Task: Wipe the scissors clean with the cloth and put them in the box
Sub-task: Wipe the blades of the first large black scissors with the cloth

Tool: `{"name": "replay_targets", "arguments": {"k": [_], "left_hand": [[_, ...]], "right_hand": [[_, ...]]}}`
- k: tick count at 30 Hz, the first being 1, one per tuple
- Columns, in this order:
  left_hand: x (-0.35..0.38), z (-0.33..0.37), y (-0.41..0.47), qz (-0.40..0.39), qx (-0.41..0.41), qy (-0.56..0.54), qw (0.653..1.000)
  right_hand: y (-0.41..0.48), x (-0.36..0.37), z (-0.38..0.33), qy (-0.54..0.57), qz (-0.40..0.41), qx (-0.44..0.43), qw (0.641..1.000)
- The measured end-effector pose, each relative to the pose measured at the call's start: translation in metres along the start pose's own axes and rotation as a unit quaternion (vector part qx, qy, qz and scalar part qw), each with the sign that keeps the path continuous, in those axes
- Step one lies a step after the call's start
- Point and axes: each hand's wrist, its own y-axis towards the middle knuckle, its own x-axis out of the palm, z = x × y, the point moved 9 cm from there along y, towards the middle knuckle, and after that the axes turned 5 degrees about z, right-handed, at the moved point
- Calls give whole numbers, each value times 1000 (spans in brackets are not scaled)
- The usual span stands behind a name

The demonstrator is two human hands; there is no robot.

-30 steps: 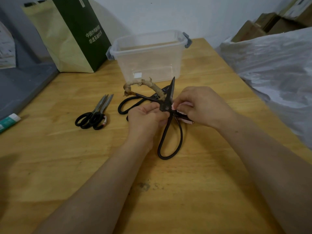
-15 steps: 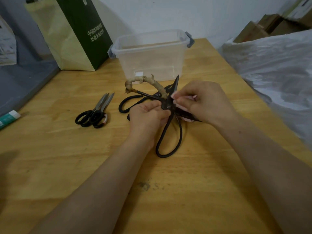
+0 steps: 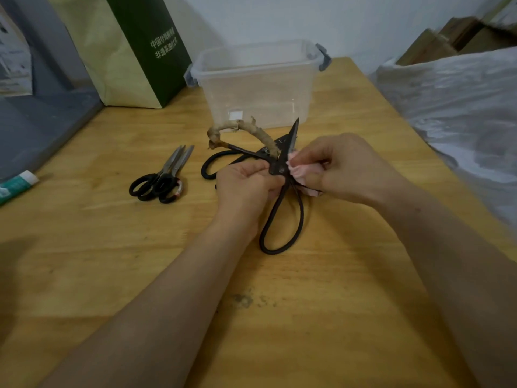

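Scissors (image 3: 282, 223) of black iron, large, old style, with 1 long loop handle hanging down toward the table (image 3: 279, 317) and 1 dark blade pointing up and slightly right, its tip in front of the box's lower edge. They are held above the middle of the table, in front of the box (image 3: 257, 79).

Left hand (image 3: 246, 186) grips them just left of the pivot, fingers curled around the metal. Right hand (image 3: 344, 166) pinches a crumpled pink cloth (image 3: 300, 172) against the blade right at the pivot. The 2 hands sit close together, 1 on each side of the pivot.

Just behind the left hand arches a tan wrapped handle (image 3: 246, 127), and a black loop (image 3: 208, 166) lies on the table beside it. I cannot tell which pair these belong to.

The box is clear plastic, open on top, with grey latches at both ends, standing upright at the far side of the table.

A smaller pair (image 3: 162, 180) with black handles and silver blades lies flat to the left, apart from the hands. A white and green tube (image 3: 16, 183) sits at the left table edge. A green paper bag (image 3: 140, 51) stands at far left, a plastic sheet (image 3: 447, 107) is bunched at right.
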Motion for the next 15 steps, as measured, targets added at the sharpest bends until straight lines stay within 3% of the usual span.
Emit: {"name": "replay_targets", "arguments": {"k": [3,7,15], "left_hand": [[0,1,0,4,1,-4,1000],[3,0,0,-8,2,3,1000],[4,-2,0,-19,5,-20,1000]], "right_hand": [[3,-14,18,-33,29,48,998],[4,-16,23,103,79,79,988],[4,-1,40,181,18,147,972]]}}
